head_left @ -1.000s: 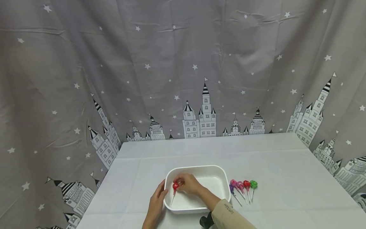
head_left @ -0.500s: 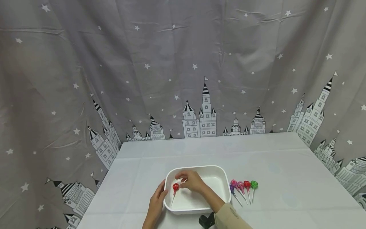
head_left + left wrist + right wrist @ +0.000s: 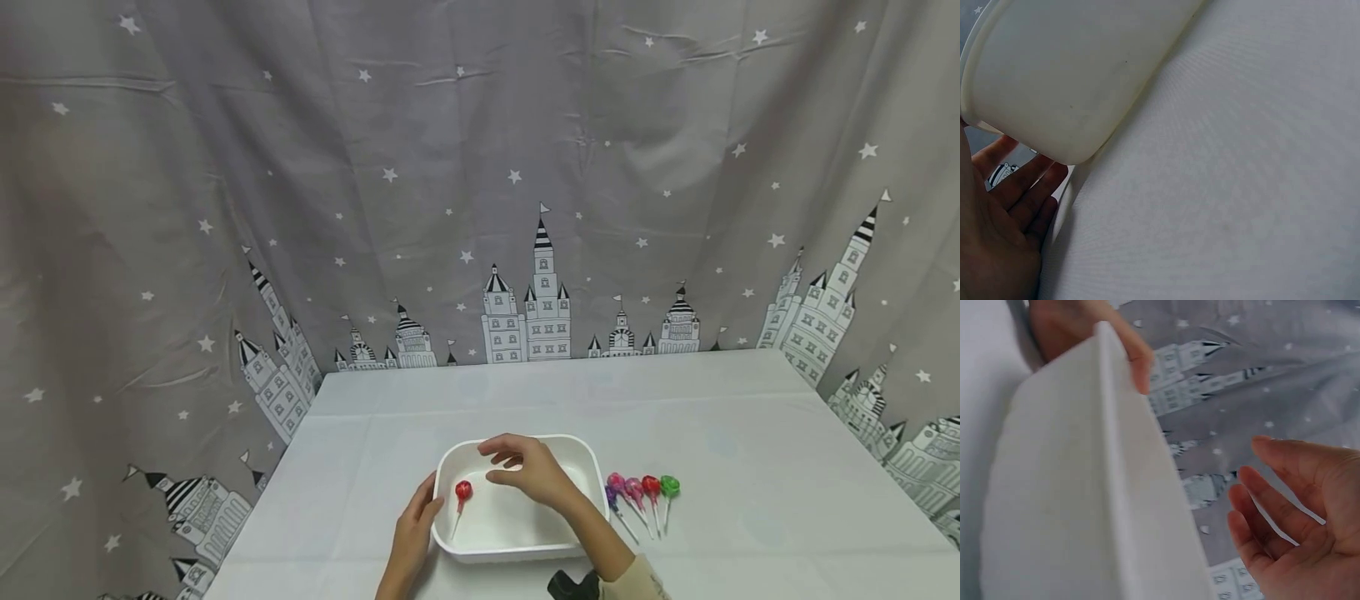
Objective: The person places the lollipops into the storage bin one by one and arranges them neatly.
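Note:
A white tray (image 3: 525, 439) sits on the table near its front edge. A red lollipop (image 3: 462, 490) lies inside it at the left, stick towards me, with no hand on it. My left hand (image 3: 415, 523) rests against the tray's left outer wall (image 3: 1066, 75), its fingers (image 3: 1019, 187) straight. A fingertip (image 3: 1139, 362) shows above the rim. My right hand (image 3: 527, 471) hovers over the middle of the tray, fingers loosely spread and holding nothing. The right wrist view shows that empty right hand (image 3: 1291, 512) beside the tray (image 3: 1085, 487).
Several wrapped lollipops (image 3: 642, 493) in purple, pink, red and green lie in a row just right of the tray. A white cloth (image 3: 750, 467) covers the table. A grey curtain (image 3: 480, 167) with stars and castles hangs behind and at both sides.
My right hand has let go of the red lollipop, which now lies in the tray. The hand rose and drew back to the right. The left hand stayed at the tray's wall.

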{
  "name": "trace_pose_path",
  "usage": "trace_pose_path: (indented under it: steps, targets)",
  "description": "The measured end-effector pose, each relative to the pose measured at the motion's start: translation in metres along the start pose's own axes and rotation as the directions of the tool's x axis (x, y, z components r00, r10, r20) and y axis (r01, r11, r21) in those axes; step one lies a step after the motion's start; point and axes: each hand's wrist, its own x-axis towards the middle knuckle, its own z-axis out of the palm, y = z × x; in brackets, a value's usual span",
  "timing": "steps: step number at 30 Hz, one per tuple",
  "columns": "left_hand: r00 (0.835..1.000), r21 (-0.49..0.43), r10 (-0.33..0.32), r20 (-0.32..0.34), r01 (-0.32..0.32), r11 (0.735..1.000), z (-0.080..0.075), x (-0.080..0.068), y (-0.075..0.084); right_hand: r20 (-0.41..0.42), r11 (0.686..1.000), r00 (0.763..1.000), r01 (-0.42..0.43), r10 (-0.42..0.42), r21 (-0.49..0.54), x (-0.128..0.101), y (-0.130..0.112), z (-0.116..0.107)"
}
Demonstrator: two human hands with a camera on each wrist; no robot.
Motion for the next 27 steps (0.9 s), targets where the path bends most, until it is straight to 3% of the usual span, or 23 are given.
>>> trace_pose_path:
  steps: [5,8,17,22,27]
  targets:
    - [1.0,-0.024,0.025,0.01,-0.024,0.999,0.001,-0.002,0.001,-0.034,0.999,0.999,0.004,-0.003,0.035,-0.012,-0.029,-0.022]
    - [1.0,-0.028,0.026,0.012,-0.026,0.999,0.0,-0.002,0.001,-0.07,0.999,0.997,-0.011,0.013,0.035,-0.017,-0.033,-0.033]
    - [1.0,-0.018,0.012,0.006,-0.012,1.0,0.001,0.0,-0.001,-0.209,0.999,0.977,-0.03,0.036,0.033,-0.03,0.001,-0.065]
    - [1.0,-0.002,0.015,0.009,-0.015,1.0,0.002,0.0,-0.001,-0.321,0.993,0.94,-0.102,0.115,0.055,-0.047,0.009,-0.083]
    - [1.0,-0.017,0.026,0.01,-0.026,1.0,-0.001,0.0,-0.002,-0.379,0.985,0.909,-0.156,0.171,0.069,-0.063,0.018,-0.094]
